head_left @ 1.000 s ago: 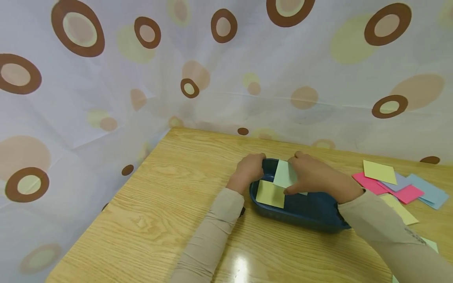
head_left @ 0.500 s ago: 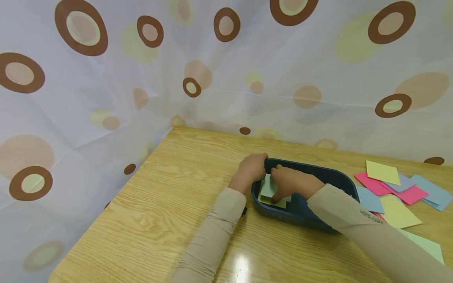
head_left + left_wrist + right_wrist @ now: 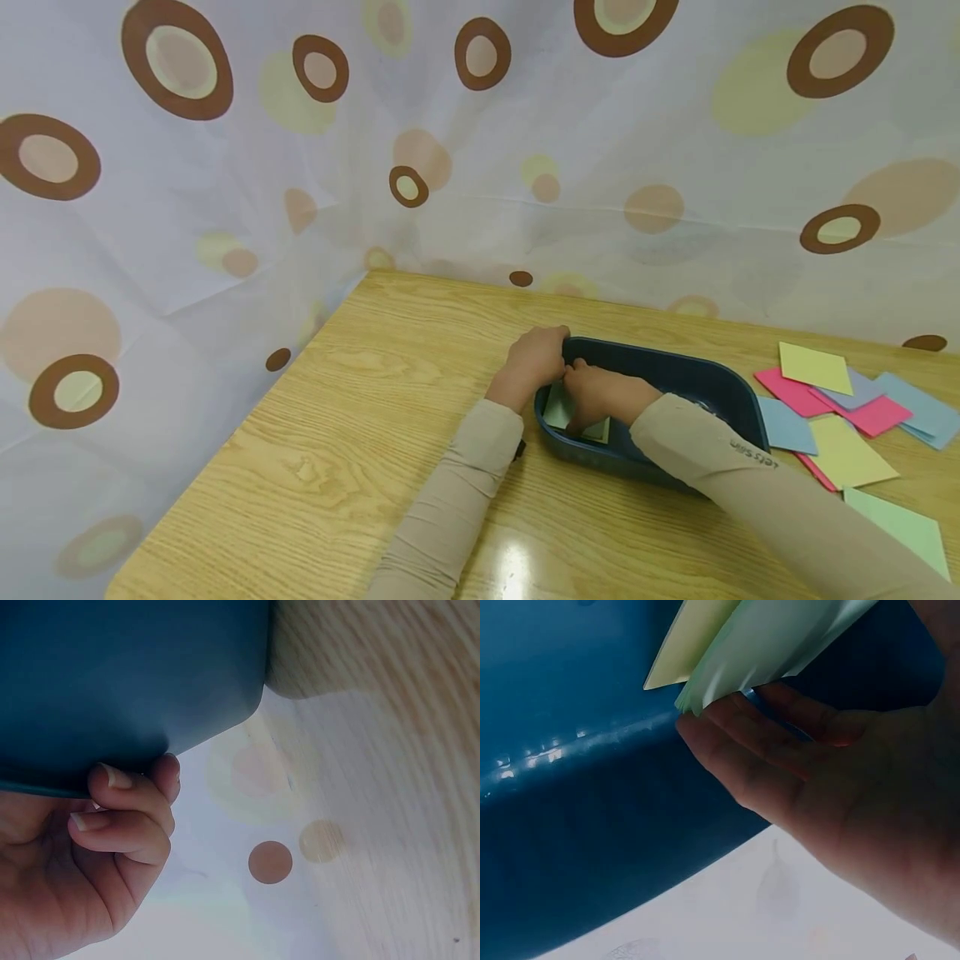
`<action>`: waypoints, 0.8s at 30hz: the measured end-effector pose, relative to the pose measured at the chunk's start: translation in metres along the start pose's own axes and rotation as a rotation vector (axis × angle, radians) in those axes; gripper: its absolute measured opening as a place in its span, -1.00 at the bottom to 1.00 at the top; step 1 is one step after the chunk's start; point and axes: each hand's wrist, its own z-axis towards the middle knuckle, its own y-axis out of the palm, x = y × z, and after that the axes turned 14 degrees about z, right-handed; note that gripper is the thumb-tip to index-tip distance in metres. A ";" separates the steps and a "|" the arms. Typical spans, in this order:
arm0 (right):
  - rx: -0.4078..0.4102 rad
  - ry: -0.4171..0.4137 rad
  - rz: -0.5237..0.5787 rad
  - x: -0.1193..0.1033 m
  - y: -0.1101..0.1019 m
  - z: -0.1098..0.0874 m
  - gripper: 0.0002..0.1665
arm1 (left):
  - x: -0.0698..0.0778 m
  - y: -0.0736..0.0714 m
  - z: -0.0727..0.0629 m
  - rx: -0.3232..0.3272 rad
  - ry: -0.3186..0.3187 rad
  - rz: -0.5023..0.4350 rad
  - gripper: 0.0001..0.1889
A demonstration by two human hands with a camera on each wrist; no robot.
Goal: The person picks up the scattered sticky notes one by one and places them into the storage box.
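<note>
A dark blue plastic basin [image 3: 667,358] stands on the wooden table. My left hand [image 3: 534,360] grips its left rim; in the left wrist view, curled fingers [image 3: 131,829] show against the basin's outer wall. Inside the basin's left end, my right hand [image 3: 606,393] holds a light green stack of sticky notes [image 3: 557,408] across its width, thumb on the near side and fingers on the far side. The right wrist view shows fingertips against the edge of that green stack [image 3: 769,652], with a pale yellow sticky note [image 3: 694,637] beside it. My palm hides part of the stack.
Right of the basin lie loose sticky notes: yellow [image 3: 816,367], pink [image 3: 795,392], blue [image 3: 787,427], another yellow one [image 3: 851,454] and light green [image 3: 903,525]. A dotted curtain [image 3: 480,208] hangs behind the table [image 3: 360,417] and along its left side.
My right hand has moved left and down into the basin, lowering the green sticky notes onto the yellow one at its left end. My left hand has kept its grip on the rim.
</note>
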 end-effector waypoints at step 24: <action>0.035 0.022 0.013 0.003 0.001 0.000 0.14 | -0.001 0.003 0.000 0.005 0.007 -0.014 -0.51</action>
